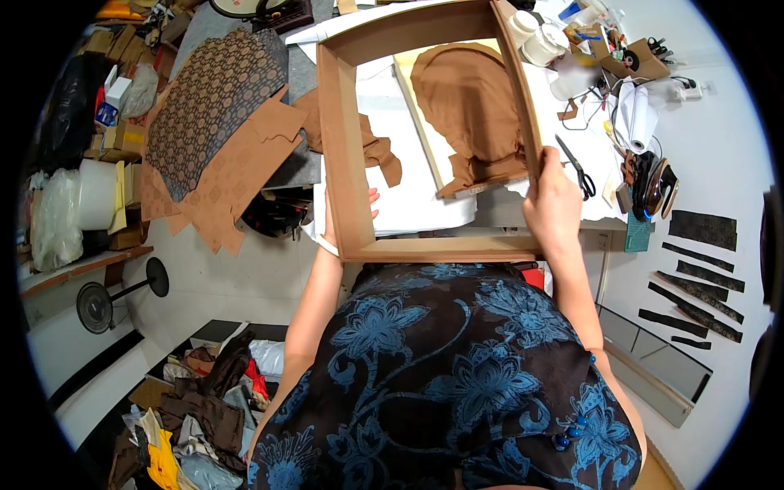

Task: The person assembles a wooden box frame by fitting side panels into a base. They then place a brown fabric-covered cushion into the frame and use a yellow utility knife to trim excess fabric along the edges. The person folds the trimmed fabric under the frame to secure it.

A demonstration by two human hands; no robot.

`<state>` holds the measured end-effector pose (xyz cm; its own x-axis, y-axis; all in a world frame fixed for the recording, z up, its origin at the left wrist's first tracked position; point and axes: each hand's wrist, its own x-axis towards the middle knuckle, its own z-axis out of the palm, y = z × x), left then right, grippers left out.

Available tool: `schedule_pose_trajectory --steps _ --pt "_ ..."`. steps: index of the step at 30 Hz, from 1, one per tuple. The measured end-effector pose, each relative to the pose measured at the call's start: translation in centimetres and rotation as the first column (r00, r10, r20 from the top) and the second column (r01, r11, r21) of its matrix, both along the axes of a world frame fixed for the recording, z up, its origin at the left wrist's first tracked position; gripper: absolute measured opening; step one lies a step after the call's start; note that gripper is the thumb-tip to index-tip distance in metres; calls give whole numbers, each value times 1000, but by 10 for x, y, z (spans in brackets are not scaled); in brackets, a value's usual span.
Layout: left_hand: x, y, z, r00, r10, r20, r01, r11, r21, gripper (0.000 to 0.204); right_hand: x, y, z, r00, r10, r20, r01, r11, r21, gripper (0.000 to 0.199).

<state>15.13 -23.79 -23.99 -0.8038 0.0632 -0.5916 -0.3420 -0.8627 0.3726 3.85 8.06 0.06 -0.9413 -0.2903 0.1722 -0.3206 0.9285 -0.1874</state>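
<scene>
Most of the left hand [353, 214] is hidden behind the left rail of the brown frame [341, 147]; only fingertips show. The frame's far corners run past the picture's top edge. A blurred patch [576, 77] covers things at the table's [425, 204] far right corner.

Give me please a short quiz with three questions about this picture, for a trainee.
1. True or false: both hands grip the brown frame.
2. Which side rail does the right hand hold? A) left B) right
3. What lies on the table just right of that hand?

Key:
1. True; the left hand is partly hidden behind the frame's left rail.
2. B
3. Scissors.
</scene>
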Motion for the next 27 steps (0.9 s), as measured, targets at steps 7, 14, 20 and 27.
schedule_pose_trajectory --steps 7,14,20,27 --pt "7 -46 -11 996 -78 44 81 994 -71 81 10 -45 -20 998 48 42 -48 999 -7 41" --pt "9 -73 -14 996 -30 83 41 990 -136 74 10 -62 -35 997 30 73 -28 999 -28 40" --pt "20 -97 -4 996 47 79 -35 988 -152 68 9 -67 -54 996 36 80 -28 995 -99 40" --pt "14 -138 38 938 335 -87 -345 918 -197 82 16 -71 -58 995 33 98 -15 984 -178 39"
